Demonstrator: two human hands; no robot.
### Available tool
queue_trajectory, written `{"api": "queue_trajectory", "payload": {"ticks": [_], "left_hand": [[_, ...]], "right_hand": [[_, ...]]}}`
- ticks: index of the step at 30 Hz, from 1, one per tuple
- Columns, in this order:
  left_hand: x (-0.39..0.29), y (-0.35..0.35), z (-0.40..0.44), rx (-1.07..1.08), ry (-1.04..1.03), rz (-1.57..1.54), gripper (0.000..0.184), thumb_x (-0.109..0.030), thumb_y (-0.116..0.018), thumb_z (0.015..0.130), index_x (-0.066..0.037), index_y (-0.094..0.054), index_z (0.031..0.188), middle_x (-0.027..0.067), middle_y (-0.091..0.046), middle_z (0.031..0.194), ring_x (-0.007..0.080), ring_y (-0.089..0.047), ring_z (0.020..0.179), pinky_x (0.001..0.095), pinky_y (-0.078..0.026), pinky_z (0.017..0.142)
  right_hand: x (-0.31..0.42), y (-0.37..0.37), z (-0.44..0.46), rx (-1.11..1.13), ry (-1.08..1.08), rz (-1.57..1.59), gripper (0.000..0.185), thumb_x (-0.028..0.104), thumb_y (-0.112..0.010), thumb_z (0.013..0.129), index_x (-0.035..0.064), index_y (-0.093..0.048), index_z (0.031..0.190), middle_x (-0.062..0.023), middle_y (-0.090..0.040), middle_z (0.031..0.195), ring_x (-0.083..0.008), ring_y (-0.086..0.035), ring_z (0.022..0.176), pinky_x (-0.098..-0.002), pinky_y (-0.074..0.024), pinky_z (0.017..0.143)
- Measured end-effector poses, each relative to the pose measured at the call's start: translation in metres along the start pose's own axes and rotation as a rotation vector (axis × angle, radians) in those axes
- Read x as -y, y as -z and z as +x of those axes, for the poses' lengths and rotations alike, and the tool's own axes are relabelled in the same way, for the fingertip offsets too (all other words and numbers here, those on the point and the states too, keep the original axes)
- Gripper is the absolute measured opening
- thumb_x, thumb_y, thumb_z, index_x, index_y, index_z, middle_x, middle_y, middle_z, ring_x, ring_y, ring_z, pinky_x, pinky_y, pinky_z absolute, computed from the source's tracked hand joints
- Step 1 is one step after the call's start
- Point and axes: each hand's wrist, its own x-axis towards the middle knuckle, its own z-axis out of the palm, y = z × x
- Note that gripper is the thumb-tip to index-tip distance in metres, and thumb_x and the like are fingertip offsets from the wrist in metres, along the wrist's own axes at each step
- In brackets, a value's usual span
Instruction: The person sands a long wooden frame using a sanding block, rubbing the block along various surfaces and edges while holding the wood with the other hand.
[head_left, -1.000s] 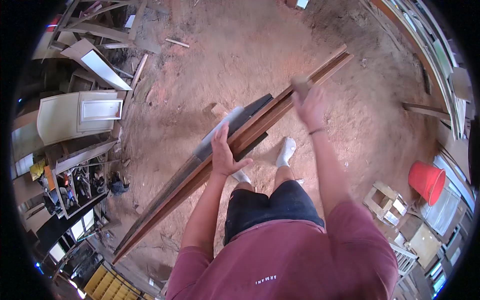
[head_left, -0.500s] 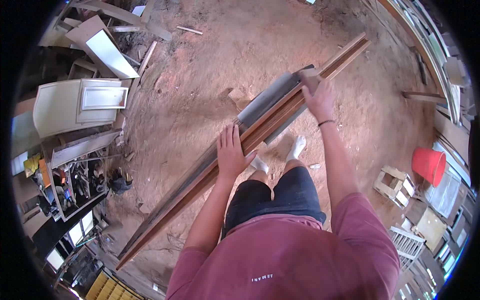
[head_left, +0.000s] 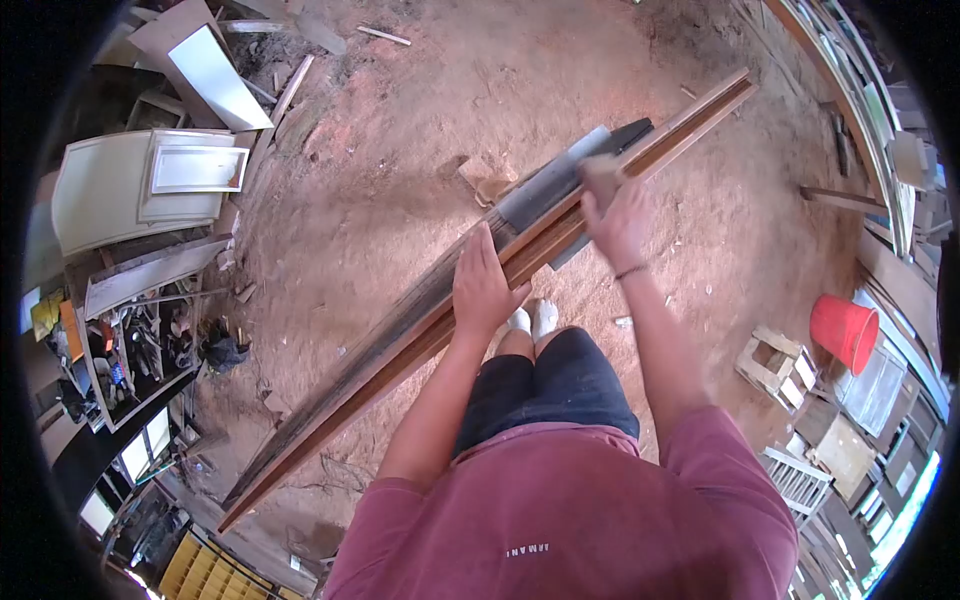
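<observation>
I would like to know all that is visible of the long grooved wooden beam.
The grooved wooden beam is reddish-brown, with a channel running lengthwise. It slants from lower left to upper right, beside a dark plank. The left hand rests on it near mid-length; the right hand holds a blurred tan block, apparently against its upper part.

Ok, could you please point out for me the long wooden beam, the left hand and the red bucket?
Wooden beam [head_left: 546,240], head view: the grooved face, near its middle.
Left hand [head_left: 482,288], head view: the back.
Red bucket [head_left: 836,328], head view: the side wall.
</observation>
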Motion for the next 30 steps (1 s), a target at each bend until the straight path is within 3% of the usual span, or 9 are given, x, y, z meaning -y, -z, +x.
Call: {"api": "queue_trajectory", "payload": {"ticks": [6,11,13,14,19,21,24,26,30], "left_hand": [[0.004,-0.001,-0.001,-0.110,-0.125,-0.123,0.129,-0.043,-0.090,0.078,0.002,-0.008,0.167,0.0285,-0.033,0.165,0.0435,-0.041,0.150,0.0536,-0.038,0.123],[0.003,-0.001,-0.001,-0.050,-0.131,-0.116,0.126,-0.037,-0.092,0.075,0.001,-0.014,0.165,0.0319,-0.034,0.164,0.0485,-0.041,0.149,0.0549,-0.038,0.122],[0.005,0.003,0.001,-0.049,-0.159,-0.121,0.126,-0.038,-0.092,0.074,-0.001,-0.014,0.166,0.0311,-0.032,0.166,0.0482,-0.039,0.151,0.0557,-0.037,0.122],[0.006,0.004,-0.001,-0.027,-0.167,-0.125,0.126,-0.038,-0.093,0.074,-0.003,-0.015,0.166,0.0303,-0.029,0.167,0.0478,-0.037,0.152,0.0565,-0.037,0.122],[0.008,0.005,-0.004,-0.028,-0.235,-0.135,0.133,-0.043,-0.096,0.068,-0.004,-0.016,0.166,0.0263,-0.022,0.172,0.0446,-0.032,0.156,0.0555,-0.034,0.124],[0.007,0.007,-0.003,0.062,-0.174,-0.078,0.136,-0.046,-0.098,0.066,-0.004,-0.016,0.166,0.0248,-0.021,0.173,0.0434,-0.031,0.157,0.0542,-0.034,0.124],[0.001,0.010,-0.001,0.073,-0.130,-0.062,0.138,-0.047,-0.099,0.064,-0.004,-0.016,0.166,0.0239,-0.022,0.173,0.0422,-0.030,0.158,0.0532,-0.033,0.125],[0.002,0.012,-0.002,0.066,-0.134,-0.083,0.139,-0.049,-0.099,0.064,-0.004,-0.016,0.166,0.0244,-0.022,0.173,0.0429,-0.031,0.157,0.0539,-0.034,0.124],[0.010,0.001,-0.005,-0.038,-0.200,-0.088,0.137,-0.051,-0.097,0.065,-0.007,-0.017,0.167,0.0229,-0.025,0.171,0.0410,-0.033,0.155,0.0525,-0.035,0.123]], "right_hand": [[0.036,-0.002,-0.043,0.112,0.306,0.101,0.059,0.035,-0.074,0.088,-0.0021,-0.060,0.131,-0.0273,-0.062,0.114,-0.0445,-0.058,0.115,-0.0564,-0.0479,0.102],[-0.046,-0.001,0.039,-0.349,-0.048,-0.042,0.044,0.033,-0.073,0.089,0.0026,-0.067,0.119,-0.0231,-0.064,0.107,-0.0434,-0.061,0.103,-0.0574,-0.0490,0.092],[-0.020,-0.020,0.009,-0.053,-0.114,-0.028,0.047,0.033,-0.074,0.088,0.0005,-0.066,0.121,-0.0245,-0.063,0.110,-0.0448,-0.060,0.106,-0.0571,-0.0482,0.095],[0.010,-0.004,-0.006,0.172,0.227,-0.036,0.058,0.035,-0.074,0.087,-0.0050,-0.060,0.127,-0.0258,-0.063,0.112,-0.0468,-0.059,0.109,-0.0572,-0.0471,0.101],[0.035,-0.005,-0.058,0.274,0.352,0.131,0.079,0.042,-0.075,0.088,-0.0038,-0.049,0.147,-0.0276,-0.053,0.135,-0.0441,-0.051,0.129,-0.0540,-0.0427,0.112],[-0.014,0.007,0.007,0.283,0.331,-0.030,0.065,0.038,-0.072,0.092,0.0029,-0.056,0.145,-0.0249,-0.059,0.130,-0.0417,-0.056,0.121,-0.0544,-0.0451,0.107],[-0.043,0.015,0.044,-0.163,-0.072,-0.026,0.047,0.028,-0.069,0.091,0.0098,-0.067,0.134,-0.0201,-0.066,0.119,-0.0400,-0.062,0.110,-0.0551,-0.0474,0.099],[-0.005,0.026,0.030,0.029,-0.064,0.045,0.038,0.022,-0.068,0.086,0.0121,-0.072,0.122,-0.0176,-0.070,0.109,-0.0401,-0.064,0.102,-0.0555,-0.0485,0.096],[0.076,-0.004,-0.082,0.134,0.397,0.231,0.057,0.024,-0.073,0.078,-0.0017,-0.067,0.128,-0.0235,-0.067,0.118,-0.0406,-0.061,0.114,-0.0533,-0.0468,0.105]]}}
